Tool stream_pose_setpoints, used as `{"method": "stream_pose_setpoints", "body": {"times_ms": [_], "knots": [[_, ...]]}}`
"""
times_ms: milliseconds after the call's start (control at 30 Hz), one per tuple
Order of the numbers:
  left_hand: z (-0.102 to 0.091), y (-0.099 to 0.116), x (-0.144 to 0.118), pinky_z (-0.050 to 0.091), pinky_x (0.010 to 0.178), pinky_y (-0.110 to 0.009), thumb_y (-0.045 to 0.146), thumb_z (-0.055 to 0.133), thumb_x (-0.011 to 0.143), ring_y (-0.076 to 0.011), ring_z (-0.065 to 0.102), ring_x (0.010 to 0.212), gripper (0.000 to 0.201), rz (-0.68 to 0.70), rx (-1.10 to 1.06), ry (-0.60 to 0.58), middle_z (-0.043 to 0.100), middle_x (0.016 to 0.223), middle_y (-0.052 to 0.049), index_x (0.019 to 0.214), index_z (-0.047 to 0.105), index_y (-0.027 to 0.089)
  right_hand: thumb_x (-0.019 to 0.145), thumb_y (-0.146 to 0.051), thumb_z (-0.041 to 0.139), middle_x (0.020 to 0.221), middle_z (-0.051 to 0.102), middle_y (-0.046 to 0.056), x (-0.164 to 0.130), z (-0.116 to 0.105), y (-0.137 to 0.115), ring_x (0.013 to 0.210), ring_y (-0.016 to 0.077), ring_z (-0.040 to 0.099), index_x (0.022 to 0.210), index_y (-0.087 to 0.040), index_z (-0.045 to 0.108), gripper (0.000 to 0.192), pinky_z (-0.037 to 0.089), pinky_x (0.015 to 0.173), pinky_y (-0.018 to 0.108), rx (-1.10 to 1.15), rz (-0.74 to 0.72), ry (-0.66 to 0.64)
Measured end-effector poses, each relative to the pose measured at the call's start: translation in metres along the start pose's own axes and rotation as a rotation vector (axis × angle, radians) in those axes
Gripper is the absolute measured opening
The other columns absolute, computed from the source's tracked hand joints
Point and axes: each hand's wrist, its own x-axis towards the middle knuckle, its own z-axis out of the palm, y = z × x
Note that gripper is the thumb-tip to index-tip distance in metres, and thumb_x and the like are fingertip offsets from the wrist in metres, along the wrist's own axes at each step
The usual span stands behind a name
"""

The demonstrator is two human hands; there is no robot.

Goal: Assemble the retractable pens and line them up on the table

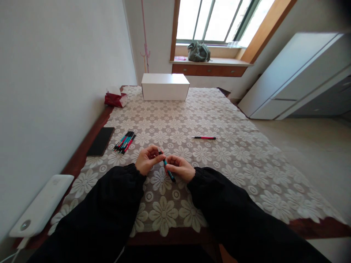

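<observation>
left hand point(147, 158) and right hand point(179, 167) gripping teal pen point(166, 166), over lace tablecloth point(219, 160)

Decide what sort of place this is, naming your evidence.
Probably a room in a home: a table under a cream floral lace tablecloth, a wood-framed window sill holding a grey bag, and a white cabinet.

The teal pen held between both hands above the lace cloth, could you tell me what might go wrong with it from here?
1. The teal pen is pinched only by the fingertips of the left hand and right hand; it might slip and drop onto the lace cloth.
2. If it comes apart, small pieces could perhaps get lost in the cloth's busy flower pattern.
3. A sleeve might brush the pile of pens close by and scatter it.
</observation>
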Motion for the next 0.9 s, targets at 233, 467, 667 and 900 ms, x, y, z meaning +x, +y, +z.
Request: {"method": "stream_pose_setpoints", "body": {"times_ms": [233, 467, 667, 900], "knots": [[0.0021, 0.0015, -0.0011, 0.049, 0.059, -0.025, 0.048, 0.090, 0.065, -0.0125, 0.064, 0.061, 0.046, -0.014, -0.064, -0.021, 0.070, 0.075, -0.002, 0.085, 0.063, 0.016, 0.085, -0.060, 0.072, 0.075, 0.068, 0.002, -0.0012, -0.0006, -0.0013, 0.064, 0.0135, 0.062, 0.098, -0.016, 0.065, 0.046, 0.048, 0.060, 0.026, -0.036, 0.021, -0.040], [0.0014, 0.0013, -0.0016, 0.049, 0.062, -0.024, 0.046, 0.089, 0.067, -0.0145, 0.067, 0.069, 0.043, 0.023, 0.017, 0.005, 0.071, 0.076, -0.003, 0.083, 0.063, 0.016, 0.074, -0.050, 0.086, 0.074, 0.067, -0.001, 0.0011, -0.0001, -0.0018, 0.064, 0.0138, 0.063, 0.089, -0.019, 0.056, 0.045, 0.052, 0.063, 0.028, -0.054, -0.037, -0.003], [0.0023, 0.0011, -0.0024, 0.049, 0.058, -0.024, 0.046, 0.088, 0.069, -0.0135, 0.067, 0.062, 0.043, 0.054, 0.014, 0.001, 0.074, 0.078, -0.003, 0.085, 0.062, 0.016, 0.088, -0.062, 0.067, 0.067, 0.063, -0.002, -0.0020, 0.0042, -0.0065, 0.053, 0.0118, 0.056, 0.101, -0.019, 0.062, 0.045, 0.047, 0.053, 0.026, -0.171, -0.049, -0.023], [0.0032, 0.0033, -0.0038, 0.048, 0.062, -0.025, 0.043, 0.087, 0.071, -0.0158, 0.070, 0.069, 0.040, 0.074, 0.041, -0.015, 0.078, 0.084, -0.006, 0.085, 0.060, 0.017, 0.088, -0.057, 0.066, 0.067, 0.060, -0.002, -0.0028, 0.0044, -0.0028, 0.054, 0.0120, 0.052, 0.097, -0.021, 0.064, 0.037, 0.040, 0.052, 0.026, -0.336, -0.153, 0.162]]}}
